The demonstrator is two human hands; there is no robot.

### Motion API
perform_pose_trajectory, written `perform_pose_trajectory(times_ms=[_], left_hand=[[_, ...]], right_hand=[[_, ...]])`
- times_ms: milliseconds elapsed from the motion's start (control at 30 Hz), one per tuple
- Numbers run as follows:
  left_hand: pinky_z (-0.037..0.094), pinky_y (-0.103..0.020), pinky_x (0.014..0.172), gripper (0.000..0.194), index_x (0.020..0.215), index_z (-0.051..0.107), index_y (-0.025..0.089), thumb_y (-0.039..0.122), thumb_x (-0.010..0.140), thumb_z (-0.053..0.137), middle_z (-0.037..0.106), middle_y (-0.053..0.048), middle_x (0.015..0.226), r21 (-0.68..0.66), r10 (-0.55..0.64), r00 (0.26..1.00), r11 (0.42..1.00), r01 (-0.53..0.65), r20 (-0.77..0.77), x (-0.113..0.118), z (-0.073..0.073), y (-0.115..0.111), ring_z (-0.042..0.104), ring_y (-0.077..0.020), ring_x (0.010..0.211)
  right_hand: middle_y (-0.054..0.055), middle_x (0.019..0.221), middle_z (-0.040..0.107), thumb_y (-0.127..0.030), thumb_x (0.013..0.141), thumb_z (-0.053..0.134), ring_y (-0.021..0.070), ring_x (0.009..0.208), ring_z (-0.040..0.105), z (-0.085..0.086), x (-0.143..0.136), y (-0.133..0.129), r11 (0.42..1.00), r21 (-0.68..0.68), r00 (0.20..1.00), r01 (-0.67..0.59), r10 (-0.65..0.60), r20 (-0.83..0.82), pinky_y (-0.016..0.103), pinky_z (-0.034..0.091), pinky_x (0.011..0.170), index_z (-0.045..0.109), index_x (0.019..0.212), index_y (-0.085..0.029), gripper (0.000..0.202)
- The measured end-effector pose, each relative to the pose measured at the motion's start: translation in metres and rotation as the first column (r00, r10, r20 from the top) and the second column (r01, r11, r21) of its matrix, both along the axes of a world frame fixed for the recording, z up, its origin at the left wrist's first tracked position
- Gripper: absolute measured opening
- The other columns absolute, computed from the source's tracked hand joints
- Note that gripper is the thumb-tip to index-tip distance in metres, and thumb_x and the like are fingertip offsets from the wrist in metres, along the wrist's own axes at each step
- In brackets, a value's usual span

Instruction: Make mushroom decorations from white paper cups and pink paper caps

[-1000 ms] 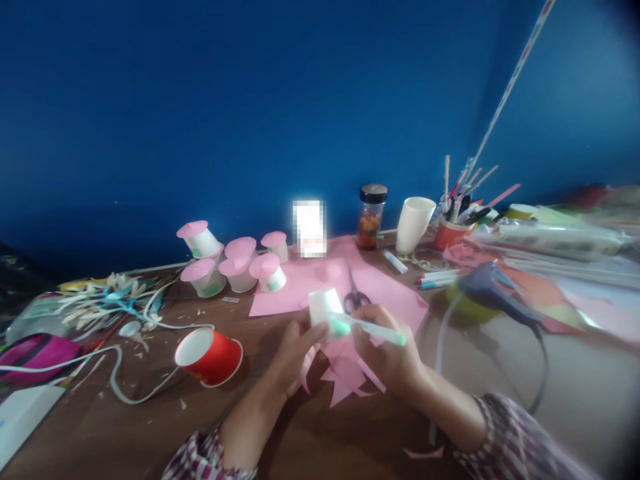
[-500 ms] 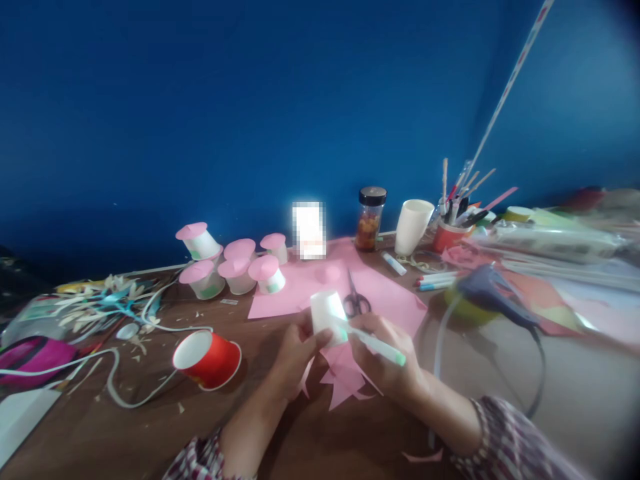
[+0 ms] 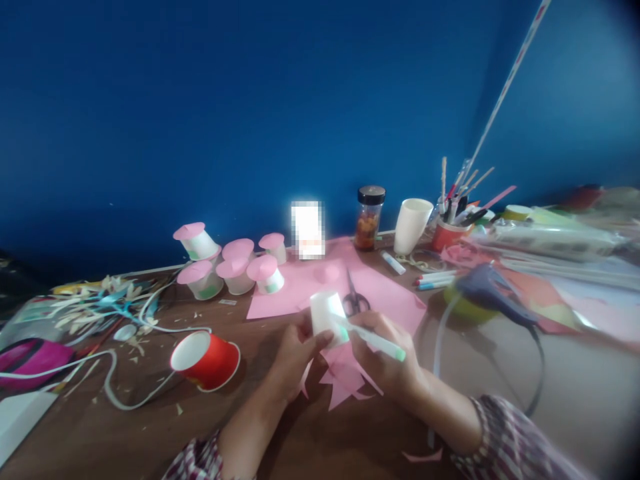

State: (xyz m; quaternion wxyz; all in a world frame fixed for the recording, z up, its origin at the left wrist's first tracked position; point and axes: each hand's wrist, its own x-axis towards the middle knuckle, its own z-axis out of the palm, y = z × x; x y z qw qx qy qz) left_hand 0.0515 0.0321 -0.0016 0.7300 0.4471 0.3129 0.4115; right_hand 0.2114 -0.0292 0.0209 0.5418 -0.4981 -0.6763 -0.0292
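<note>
Left hand (image 3: 295,353) grasps a small white cup (image 3: 325,312) above pink scraps (image 3: 344,381); right hand (image 3: 393,363) grips a marker (image 3: 376,342), its front end at the cup; behind, left to right, sit pink-topped cups (image 3: 207,288), contents hidden; a black-lidded jar (image 3: 367,233) of orange-brown pieces; a white tumbler (image 3: 411,227), inside hidden; a red cup (image 3: 448,236) holding pens (image 3: 461,205) and sticks (image 3: 443,179).

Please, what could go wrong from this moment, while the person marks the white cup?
The marker in the right hand might slip and stain the left hand, which holds the white cup. The right hand might bump the scissors close by. The left forearm could push the red cup beside it.
</note>
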Motion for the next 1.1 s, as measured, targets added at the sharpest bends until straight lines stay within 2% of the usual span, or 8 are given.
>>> perform_pose_trajectory(times_ms=[500,1100], left_hand=[[0.046,-0.038,0.089,0.043,0.110,0.063,0.017,0.022,0.070,0.078,0.068,-0.009,0.102,-0.031,0.014,1.000,0.999,-0.013,0.016,0.0016,0.0048,-0.0016,0.063,-0.0243,0.097],[0.045,-0.039,0.093,0.038,0.108,0.064,0.017,0.022,0.072,0.076,0.069,-0.009,0.104,-0.045,0.029,0.998,0.999,-0.027,0.048,0.0007,0.0041,-0.0031,0.063,-0.0235,0.098]], right_hand=[[0.003,0.074,0.067,-0.016,0.085,0.056,0.0138,0.062,0.065,0.0067,-0.0017,0.0009,1.000,0.006,1.000,0.019,-0.019,0.001,0.023,0.053,0.059,0.060,0.089,-0.018,0.005],[0.002,0.077,0.067,-0.019,0.086,0.057,0.0144,0.063,0.065,0.0004,0.0031,0.0034,0.999,-0.033,0.998,0.041,-0.042,-0.039,0.024,0.054,0.059,0.058,0.091,-0.019,0.005]])
